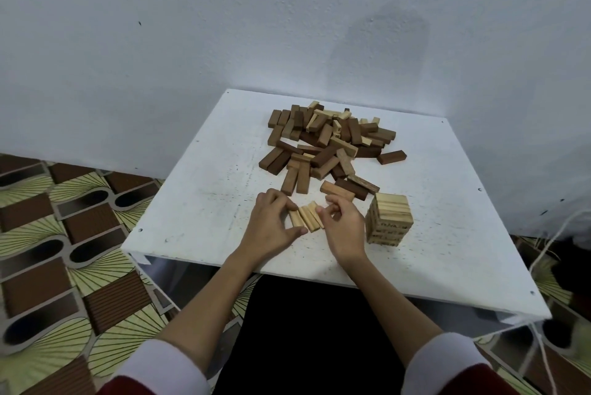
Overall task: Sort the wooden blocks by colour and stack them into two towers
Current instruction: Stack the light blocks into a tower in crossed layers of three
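Three light wooden blocks (306, 217) lie side by side near the front of the white table (204, 203). My left hand (271, 224) curls round their left side, thumb at their near end. My right hand (343, 228) pinches their right side with curled fingers. A light-coloured tower (389, 219) of several layers stands just right of my right hand. A mixed pile of dark and light blocks (326, 145) spreads over the back middle of the table. One dark block (391, 157) lies apart at the pile's right.
The table stands in a corner against white walls (287, 27). A patterned floor (64, 234) lies to the left. A white cord (550, 241) hangs off the table's right side. Several loose blocks (339, 191) lie just beyond my hands.
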Available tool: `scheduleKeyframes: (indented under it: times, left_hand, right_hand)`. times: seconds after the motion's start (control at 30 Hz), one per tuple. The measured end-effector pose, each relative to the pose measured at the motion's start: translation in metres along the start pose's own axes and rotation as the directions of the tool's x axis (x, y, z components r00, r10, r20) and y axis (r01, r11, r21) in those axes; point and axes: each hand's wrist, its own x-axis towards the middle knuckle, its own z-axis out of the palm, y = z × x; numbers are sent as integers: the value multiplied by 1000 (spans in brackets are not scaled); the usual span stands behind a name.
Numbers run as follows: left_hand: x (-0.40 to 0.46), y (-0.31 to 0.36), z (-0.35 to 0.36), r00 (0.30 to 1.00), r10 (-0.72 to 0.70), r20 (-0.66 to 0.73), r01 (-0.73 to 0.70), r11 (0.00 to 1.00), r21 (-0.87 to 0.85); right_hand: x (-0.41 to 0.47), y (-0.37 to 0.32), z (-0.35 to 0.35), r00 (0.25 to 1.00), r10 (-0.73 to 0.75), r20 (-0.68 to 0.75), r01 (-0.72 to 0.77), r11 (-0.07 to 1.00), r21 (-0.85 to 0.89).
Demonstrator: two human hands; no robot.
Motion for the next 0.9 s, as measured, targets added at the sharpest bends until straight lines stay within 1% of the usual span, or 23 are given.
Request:
scheduleKeyframes:
  times: [0.17, 0.27, 0.4, 0.5, 0.57, 0.7, 0.77, 0.9]
  left_hand:
    - [1, 0, 1, 999, 36, 20, -37, 998, 51]
    - [0, 0, 2, 997, 69, 18, -71, 994, 88]
    - [-1, 0, 2, 996, 93, 18, -93, 995, 34]
    - [-1, 1, 0, 995, 81, 64, -81, 997, -16]
    - [-1, 3, -4, 993, 67, 99, -60, 996, -70]
    - [-1, 0, -7, 987, 12, 160, 10, 991, -135]
    - [0, -4, -6, 982, 8, 187, 18, 991, -134]
    - [1, -6, -5, 981, 6, 194, 27, 986, -167]
  right_hand:
    - [-5, 7, 0, 995, -92, -26, 91, 995, -34]
    - [-6, 11, 0, 996, -90, -8, 90, 996, 13]
    - [-6, 12, 0, 998, -65, 9, 64, 997, 53]
    - [-7, 13, -1, 997, -79, 8, 79, 995, 55]
    - [-8, 14, -2, 989, -138, 57, 136, 990, 41]
    - [-7, 17, 1, 937, -240, 253, 262, 963, -59]
    - [-6, 18, 3, 925, -258, 278, 295, 950, -99]
    - [-6, 17, 1, 925, -261, 275, 291, 954, -73]
